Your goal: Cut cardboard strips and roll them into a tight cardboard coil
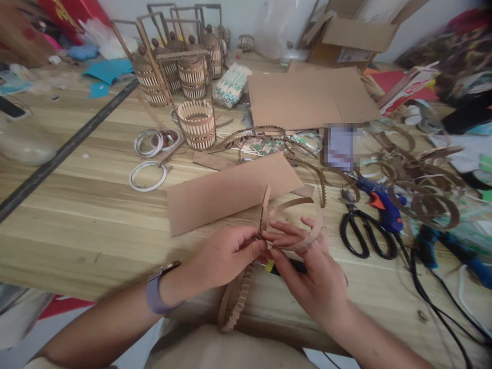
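Strip pinched in left hand and right hand above desk; tail drooped toward lap. Tail could be snagged if tugged; strip could be creased by over-tight bending.

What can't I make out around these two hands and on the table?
All in the head view:
The pinched part of the cardboard strip: covered by the fingers of the left hand.
The full shape of the yellow and black object: partly behind the right hand.
Fine detail on the purplish item: pixelated.
The carton's full outline: cut off by the top edge.
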The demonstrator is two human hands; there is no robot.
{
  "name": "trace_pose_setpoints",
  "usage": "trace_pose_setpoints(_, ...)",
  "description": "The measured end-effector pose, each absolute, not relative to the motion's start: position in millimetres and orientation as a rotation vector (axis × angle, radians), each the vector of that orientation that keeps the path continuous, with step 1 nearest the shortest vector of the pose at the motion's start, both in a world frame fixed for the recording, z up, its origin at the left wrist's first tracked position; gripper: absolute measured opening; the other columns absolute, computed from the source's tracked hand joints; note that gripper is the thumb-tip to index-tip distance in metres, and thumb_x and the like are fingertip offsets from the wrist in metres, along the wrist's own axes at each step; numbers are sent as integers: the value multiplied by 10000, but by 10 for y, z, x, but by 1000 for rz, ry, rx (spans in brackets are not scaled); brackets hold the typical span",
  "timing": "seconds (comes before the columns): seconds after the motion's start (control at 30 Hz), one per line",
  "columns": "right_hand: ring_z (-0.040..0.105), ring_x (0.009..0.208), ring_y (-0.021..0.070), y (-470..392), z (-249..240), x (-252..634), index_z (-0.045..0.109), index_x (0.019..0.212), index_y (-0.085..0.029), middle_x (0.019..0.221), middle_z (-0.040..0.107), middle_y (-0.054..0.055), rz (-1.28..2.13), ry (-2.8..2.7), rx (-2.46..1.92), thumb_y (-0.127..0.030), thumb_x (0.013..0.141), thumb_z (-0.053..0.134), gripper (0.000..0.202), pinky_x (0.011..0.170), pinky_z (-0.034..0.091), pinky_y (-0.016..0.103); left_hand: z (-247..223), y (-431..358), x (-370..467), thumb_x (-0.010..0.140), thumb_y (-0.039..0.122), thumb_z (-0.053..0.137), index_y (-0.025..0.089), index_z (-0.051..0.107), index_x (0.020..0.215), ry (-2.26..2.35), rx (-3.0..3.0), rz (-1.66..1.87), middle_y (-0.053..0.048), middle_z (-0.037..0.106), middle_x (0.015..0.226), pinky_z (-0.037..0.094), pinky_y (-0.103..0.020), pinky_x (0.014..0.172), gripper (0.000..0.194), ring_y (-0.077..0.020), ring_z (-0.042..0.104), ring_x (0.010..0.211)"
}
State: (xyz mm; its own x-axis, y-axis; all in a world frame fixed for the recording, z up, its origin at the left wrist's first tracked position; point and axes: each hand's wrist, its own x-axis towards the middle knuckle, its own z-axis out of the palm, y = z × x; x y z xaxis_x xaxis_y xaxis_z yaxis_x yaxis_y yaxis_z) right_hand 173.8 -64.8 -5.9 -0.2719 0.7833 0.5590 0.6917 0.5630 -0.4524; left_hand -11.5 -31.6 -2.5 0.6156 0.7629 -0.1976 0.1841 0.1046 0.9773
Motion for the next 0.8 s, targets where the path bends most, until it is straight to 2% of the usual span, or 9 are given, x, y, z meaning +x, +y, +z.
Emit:
trace_pose_setpoints(0.17,733,994,214,-634,-49,1748,591,946,-258,931,793,-1,99,-2056,-1165,-192,940,575,69,1023,398,422,-9,-315,-113,992,326,466,157,678,947,848,1456,526,-45,727,934,491,-249,760,275,-180,675,878)
trace_pose_setpoints(0.37,745,945,210,-646,-25,1756,604,927,-265,912,793,-14,174,-2016,-1199,-205,933,575,67,1052,402,441,8,-324,-118,962,242,470,154,670,864,842,1416,507,-40,732,887,514,-259,762,240,-189,696,866)
trace_pose_setpoints(0.63,744,957,214,-636,-32,1781,625,970,-275,934,792,-20,249,-1975,-1221,-195,911,597,103,1031,439,439,9,-304,-91,916,282,549,150,693,911,795,1183,513,-55,737,909,536,-300,822,195,-199,701,897)
trace_pose_setpoints(0.8,740,973,231,-630,-20,1757,586,942,-275,931,791,-7,228,-1996,-1177,-186,914,601,95,997,444,450,45,-266,-60,835,282,640,137,718,897,743,844,565,-48,740,825,534,-306,829,175,-172,696,800)
